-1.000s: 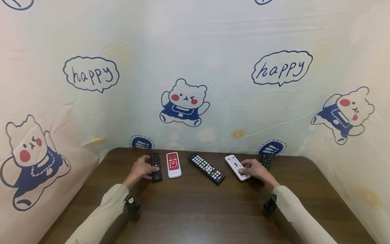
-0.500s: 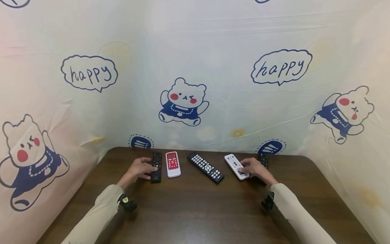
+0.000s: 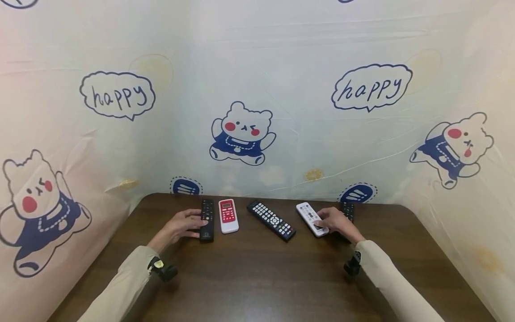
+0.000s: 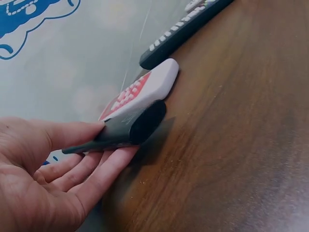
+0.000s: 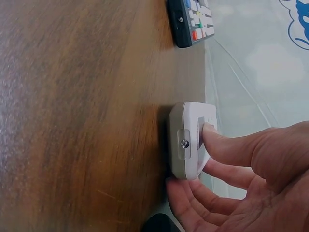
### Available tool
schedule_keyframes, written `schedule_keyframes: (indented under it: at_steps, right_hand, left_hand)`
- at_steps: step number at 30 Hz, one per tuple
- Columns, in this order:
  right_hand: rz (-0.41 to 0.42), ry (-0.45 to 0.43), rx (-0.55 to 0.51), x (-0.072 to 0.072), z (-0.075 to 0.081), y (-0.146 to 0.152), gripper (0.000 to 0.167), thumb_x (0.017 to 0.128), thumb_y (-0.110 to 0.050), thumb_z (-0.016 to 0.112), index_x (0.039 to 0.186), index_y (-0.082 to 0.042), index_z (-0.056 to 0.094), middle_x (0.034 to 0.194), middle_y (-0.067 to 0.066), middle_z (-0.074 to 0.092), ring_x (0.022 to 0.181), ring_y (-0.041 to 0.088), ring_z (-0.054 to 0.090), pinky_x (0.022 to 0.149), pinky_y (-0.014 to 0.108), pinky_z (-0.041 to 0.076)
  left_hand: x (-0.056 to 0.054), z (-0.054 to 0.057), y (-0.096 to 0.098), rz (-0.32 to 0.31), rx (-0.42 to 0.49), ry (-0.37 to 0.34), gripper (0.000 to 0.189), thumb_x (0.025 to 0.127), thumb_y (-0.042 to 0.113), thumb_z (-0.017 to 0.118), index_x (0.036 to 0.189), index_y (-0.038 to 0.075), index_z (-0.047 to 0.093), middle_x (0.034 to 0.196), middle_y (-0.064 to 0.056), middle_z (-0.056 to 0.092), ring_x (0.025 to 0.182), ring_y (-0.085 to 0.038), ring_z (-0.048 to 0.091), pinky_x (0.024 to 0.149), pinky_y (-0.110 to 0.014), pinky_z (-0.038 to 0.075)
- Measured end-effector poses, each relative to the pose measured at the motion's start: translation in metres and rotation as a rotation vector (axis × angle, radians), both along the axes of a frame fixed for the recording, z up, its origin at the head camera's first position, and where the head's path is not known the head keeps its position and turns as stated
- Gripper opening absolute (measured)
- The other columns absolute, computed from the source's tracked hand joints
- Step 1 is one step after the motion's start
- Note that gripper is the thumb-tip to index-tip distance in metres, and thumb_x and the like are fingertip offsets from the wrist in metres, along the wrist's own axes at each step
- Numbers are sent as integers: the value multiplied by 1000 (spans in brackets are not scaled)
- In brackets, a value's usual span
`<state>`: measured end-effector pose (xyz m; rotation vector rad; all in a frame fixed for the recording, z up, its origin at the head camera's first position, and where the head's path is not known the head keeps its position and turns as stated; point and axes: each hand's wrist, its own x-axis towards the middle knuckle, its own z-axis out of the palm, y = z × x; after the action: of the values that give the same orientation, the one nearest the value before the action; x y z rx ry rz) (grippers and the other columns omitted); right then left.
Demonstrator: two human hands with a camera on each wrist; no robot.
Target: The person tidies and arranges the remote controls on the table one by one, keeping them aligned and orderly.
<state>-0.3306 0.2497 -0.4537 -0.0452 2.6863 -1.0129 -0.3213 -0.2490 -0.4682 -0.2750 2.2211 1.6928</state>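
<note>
While the left hand (image 3: 183, 226) pinches the leftmost black remote (image 3: 207, 233), thumb on top and fingers beneath, the right hand (image 3: 335, 222) grips the white remote (image 3: 306, 213), thumb on its button face and fingers curled at its side. The left wrist view shows what the head view hides: the near end of the leftmost black remote stands off the surface (image 3: 257, 277), with a shadow below; whether its far end touches, I can't tell. The right wrist view shows a small round stud in the white remote's near end, though I can't make out if that remote is raised.

Between the hands, the red-and-white remote (image 3: 228, 223) lies just beside the leftmost one, and the white-buttoned remote (image 3: 270, 221) lies aslant. A far-right black remote (image 3: 348, 210) sits partly hidden behind the right hand. All five are near the back edge, close to the printed cloth (image 3: 301, 89). A broad stretch of brown wood spreads on the near side, between the sleeves (image 3: 120, 281); the gaps between remotes are much narrower.
</note>
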Motion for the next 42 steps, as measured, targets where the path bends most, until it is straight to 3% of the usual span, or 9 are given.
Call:
schedule_keyframes:
  at_steps: [6, 13, 20, 25, 32, 36, 42]
  right_hand:
    - [-2, 16, 4, 0, 1, -1, 40, 99, -10, 72, 131, 10, 64, 130, 30, 64, 89, 23, 65, 73, 36, 63]
    - [-4, 6, -4, -1, 2, -3, 40, 100, -10, 70, 133, 10, 63, 132, 31, 63, 92, 25, 64, 76, 37, 62]
    - [-4, -4, 4, 2, 4, -4, 40, 100, -11, 70, 133, 10, 62, 135, 33, 61, 95, 27, 64, 79, 40, 62]
    - [36, 35, 39, 1, 4, -3, 39, 98, -13, 73, 129, 10, 65, 128, 31, 65, 99, 30, 64, 86, 43, 59]
    - [70, 71, 68, -3, 2, -2, 35, 96, -13, 75, 121, 10, 67, 110, 23, 70, 92, 26, 63, 80, 39, 57]
    - [59, 46, 31, -4, 1, 0, 34, 97, -11, 74, 123, 10, 66, 108, 21, 69, 92, 26, 62, 77, 36, 55]
    - [37, 12, 2, -3, 1, 0, 36, 98, -10, 73, 126, 10, 64, 108, 21, 67, 89, 25, 62, 71, 32, 57]
  left_hand:
    - [6, 0, 3, -33, -6, 23, 81, 96, 19, 78, 160, 3, 32, 157, -32, 39, 122, -40, 61, 86, -42, 65]
    - [14, 1, 9, -26, 54, 34, 85, 94, 22, 81, 162, 10, 30, 158, -28, 37, 123, -39, 61, 87, -41, 65]
    - [26, 4, 19, -81, 79, 45, 85, 93, 19, 82, 161, 10, 32, 154, -28, 43, 116, -35, 64, 84, -42, 66]
    - [36, 9, 31, -127, 86, 62, 83, 93, 17, 81, 161, 8, 33, 151, -28, 46, 110, -32, 67, 82, -42, 66]
    - [50, 15, 49, -208, 118, 86, 80, 93, 13, 80, 159, 4, 35, 145, -26, 52, 99, -27, 68, 79, -43, 66]
    - [57, 17, 59, -223, 122, 90, 78, 93, 12, 80, 158, 4, 37, 141, -25, 54, 97, -27, 69, 76, -42, 67]
    - [71, 12, 73, -240, 147, 76, 78, 92, 10, 81, 156, 1, 38, 136, -24, 56, 95, -26, 69, 72, -42, 67]
